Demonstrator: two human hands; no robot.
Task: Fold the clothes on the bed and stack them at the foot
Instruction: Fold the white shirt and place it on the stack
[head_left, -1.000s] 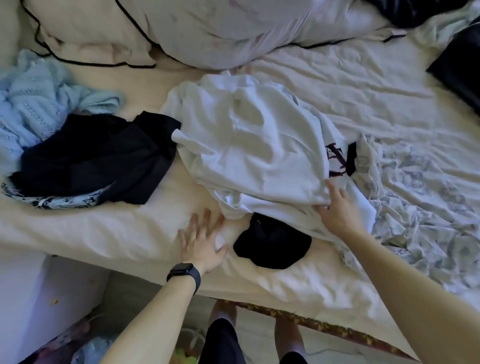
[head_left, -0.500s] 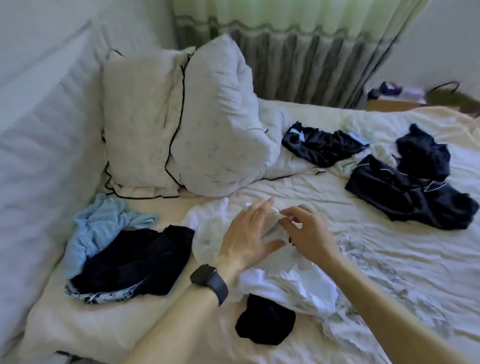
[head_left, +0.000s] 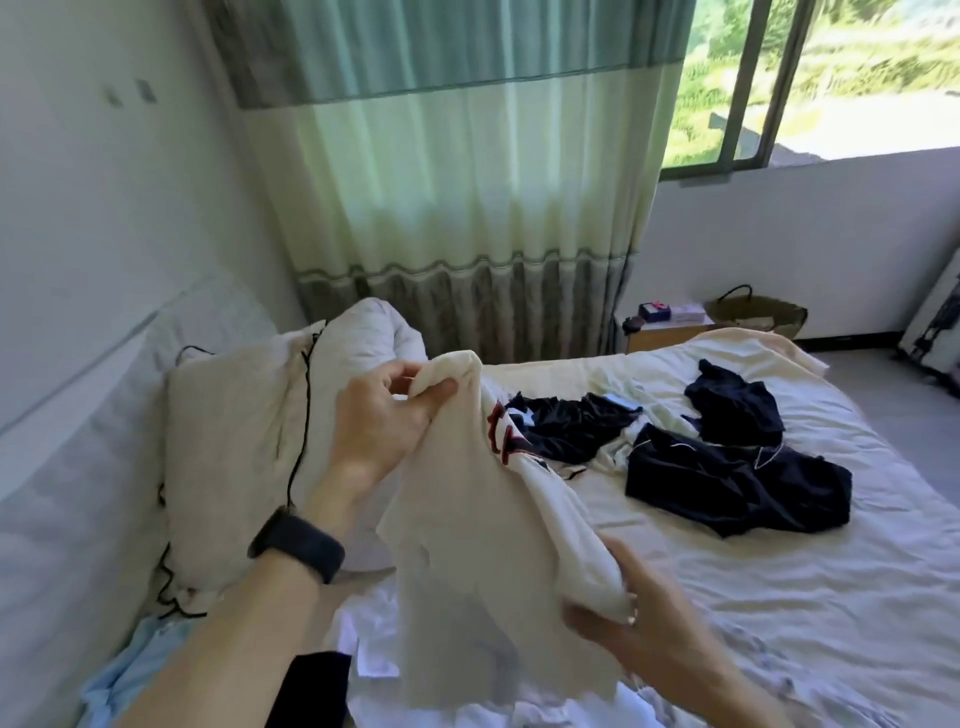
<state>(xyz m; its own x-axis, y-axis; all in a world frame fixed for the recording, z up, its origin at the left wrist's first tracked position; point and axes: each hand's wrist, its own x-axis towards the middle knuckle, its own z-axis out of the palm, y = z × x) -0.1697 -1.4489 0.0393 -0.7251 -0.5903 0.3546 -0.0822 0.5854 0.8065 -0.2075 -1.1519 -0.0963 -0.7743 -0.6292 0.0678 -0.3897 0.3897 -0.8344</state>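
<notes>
A white T-shirt (head_left: 467, 545) with a dark red print hangs in the air above the bed (head_left: 779, 597). My left hand (head_left: 384, 421), with a black band on its wrist, pinches the shirt's top edge. Lower right, my right hand (head_left: 639, 644) grips a bunched part of the same shirt. Dark navy garments (head_left: 737, 478) lie spread on the far right of the bed, with another dark piece (head_left: 566, 426) behind the shirt. A light blue garment (head_left: 130, 675) and a black one (head_left: 311, 691) lie at the lower left.
Two white pillows (head_left: 244, 441) with black piping lean against the padded headboard (head_left: 67, 493) on the left. A green curtain (head_left: 467, 208) hangs behind the bed. A small bedside table (head_left: 670, 332) and a woven basket (head_left: 758, 312) stand by the far wall.
Both hands have lifted the white shirt off the bed and now hold it up. The view has tilted up from the mattress toward the curtain and window.
</notes>
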